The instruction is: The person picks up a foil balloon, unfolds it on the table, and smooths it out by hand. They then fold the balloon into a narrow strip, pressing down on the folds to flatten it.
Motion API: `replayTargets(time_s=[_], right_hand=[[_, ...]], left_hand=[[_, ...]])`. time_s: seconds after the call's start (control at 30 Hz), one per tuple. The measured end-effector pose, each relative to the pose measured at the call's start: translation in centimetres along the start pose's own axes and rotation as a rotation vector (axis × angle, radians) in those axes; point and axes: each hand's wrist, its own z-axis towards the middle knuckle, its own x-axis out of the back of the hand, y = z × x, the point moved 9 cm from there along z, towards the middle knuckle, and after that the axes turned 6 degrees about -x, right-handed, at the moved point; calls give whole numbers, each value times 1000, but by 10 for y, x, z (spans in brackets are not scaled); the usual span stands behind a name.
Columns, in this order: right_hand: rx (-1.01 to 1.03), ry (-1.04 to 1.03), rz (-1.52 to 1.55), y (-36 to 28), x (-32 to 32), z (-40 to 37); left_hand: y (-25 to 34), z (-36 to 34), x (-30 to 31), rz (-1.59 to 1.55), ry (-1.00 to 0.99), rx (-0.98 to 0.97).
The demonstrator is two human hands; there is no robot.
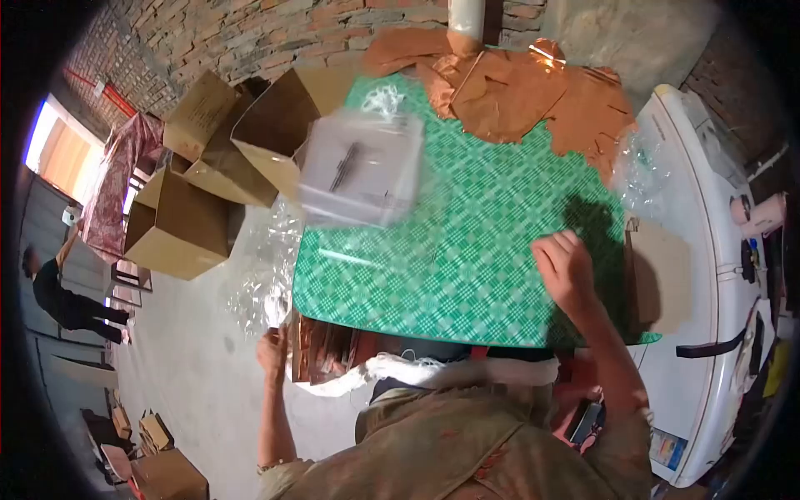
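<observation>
Across the far left part of the green table (492, 250) lies the pale see-through box (383, 167), overlapping in view the side of an open carton (271, 117). It is blurred, so I cannot tell if it rests on the cloth or is a little above it. Its outline is almost as wide as it is long – no clear long axis can be read – and a dark slanting mark (344, 167) shows on its face.

From the right hand (565, 260), the box is to the left and somewhat farther forward, well apart, with bare patterned cloth between. The fingers of this hand are curled and pressed together, like a loose fist over the right part of the table, and nothing is seen in them.

From the left hand (269, 350), the box is mostly forward and somewhat to the right. This hand is low, just beside the near left corner, with clear film (265, 287) at its fingertips. The fingers look bent – but whether they pinch the film, I cannot tell. Neither hand touches the box, and which one is nearer is not certain.
</observation>
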Motion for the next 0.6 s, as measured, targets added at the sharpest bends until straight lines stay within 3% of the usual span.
replayTargets(time_s=[0.07,0.17,0.23,0.27,0.4,0.5,0.6], right_hand=[[22,100,6,1,0,34],[6,-8,-73,10,-11,96],[60,76,-125,17,-24,131],[85,113,-148,22,-33,145],[117,251,-210,52,-61,187],[14,-1,-234,88,-99,206],[-39,-92,-229,96,-104,211]], left_hand=[[15,26,3,-121,17,-29],[56,65,50,-358,88,-87],[92,90,67,-578,195,-244],[128,93,86,-428,159,-275],[246,94,123,-491,141,-462],[308,103,119,-498,71,-582],[379,96,117,-488,34,-761]])
